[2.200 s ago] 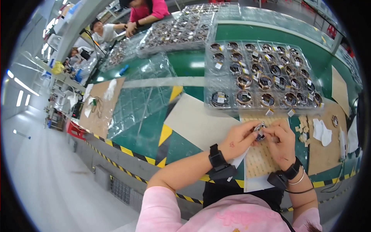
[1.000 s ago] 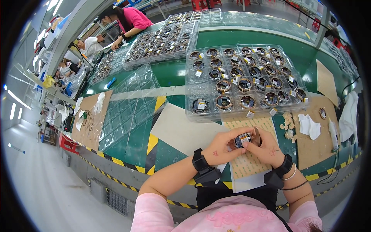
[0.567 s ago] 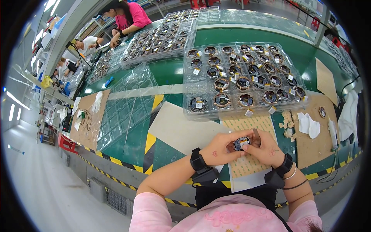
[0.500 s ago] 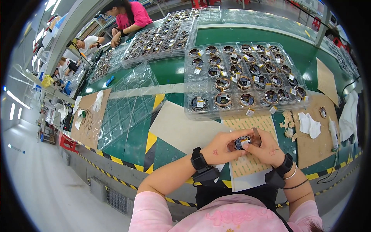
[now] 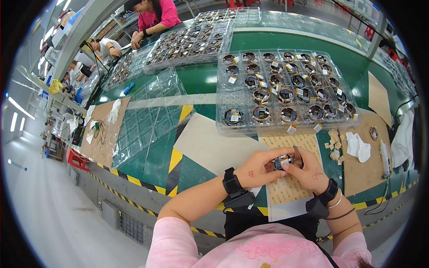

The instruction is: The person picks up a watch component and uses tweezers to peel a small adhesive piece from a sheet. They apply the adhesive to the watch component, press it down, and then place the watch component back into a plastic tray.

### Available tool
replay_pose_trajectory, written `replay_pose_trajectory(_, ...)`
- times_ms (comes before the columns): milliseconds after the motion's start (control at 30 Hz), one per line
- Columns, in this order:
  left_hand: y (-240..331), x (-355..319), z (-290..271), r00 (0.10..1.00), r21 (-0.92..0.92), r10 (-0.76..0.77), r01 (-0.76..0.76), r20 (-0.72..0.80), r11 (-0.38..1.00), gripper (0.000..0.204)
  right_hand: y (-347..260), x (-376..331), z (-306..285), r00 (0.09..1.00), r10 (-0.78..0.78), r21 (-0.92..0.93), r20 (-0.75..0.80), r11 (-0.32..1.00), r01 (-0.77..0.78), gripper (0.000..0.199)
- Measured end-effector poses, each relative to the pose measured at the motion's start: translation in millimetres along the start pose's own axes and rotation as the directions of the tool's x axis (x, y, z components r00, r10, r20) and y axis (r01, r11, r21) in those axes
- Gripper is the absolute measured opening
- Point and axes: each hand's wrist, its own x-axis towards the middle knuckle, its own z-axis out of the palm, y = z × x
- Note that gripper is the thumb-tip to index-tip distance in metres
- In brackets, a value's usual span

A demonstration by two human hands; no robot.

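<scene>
Both hands meet over the yellowish printed sheet [image 5: 290,193] in front of me. Between them is a small round watch case [image 5: 282,161] with dark electronics and a pale part inside, its face tilted up. My left hand [image 5: 257,171] is closed round its left side. My right hand [image 5: 311,173] closes on its right side, with the thumb pressed on the inner parts. A thin dark strip [image 5: 297,152] stands up by the right fingers; I cannot make out what it is. Beyond the hands lies a clear tray [image 5: 234,99] filled with several similar watch cases.
A beige paper sheet [image 5: 214,142] lies left of my hands. At right, a brown board [image 5: 357,172] bears a white cloth [image 5: 359,147], a lone watch case [image 5: 373,132] and a tube [image 5: 384,156]. An unfilled clear tray [image 5: 149,120] is at left. Co-workers sit at far left.
The view has shifted slightly. Both hands keep hold of the watch case, which is turned a little; the right thumb still rests on it.
</scene>
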Motion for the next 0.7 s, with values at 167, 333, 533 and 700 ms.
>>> replay_pose_trajectory(167, 2.6, 0.7, -0.8, 1.000, 0.041, -0.006, 0.007, -0.031, 0.999, 0.059, -0.6, 1.4, 1.4, 0.999, -0.032, 0.058, -0.042, 0.998, 0.034, 0.024)
replay_pose_trajectory(333, 0.7, 1.5, -1.4, 0.998, 0.085, 0.053, -0.051, -0.028, 0.995, 0.060, 2.5, 2.9, 4.0, 0.999, -0.008, 0.082, -0.052, 0.997, 0.012, 0.022)
replay_pose_trajectory(533, -0.2, 1.5, -1.5, 0.999, 0.103, 0.038, -0.035, -0.024, 0.994, 0.061, -0.4, 2.1, 1.0, 0.998, 0.068, 0.117, -0.003, 0.991, -0.068, 0.024)
replay_pose_trajectory(700, 0.9, 1.8, -1.1, 0.999, 0.077, 0.039, -0.037, -0.021, 0.996, 0.061, -0.7, 2.1, 2.1, 0.999, 0.036, 0.131, -0.012, 0.991, -0.035, 0.023)
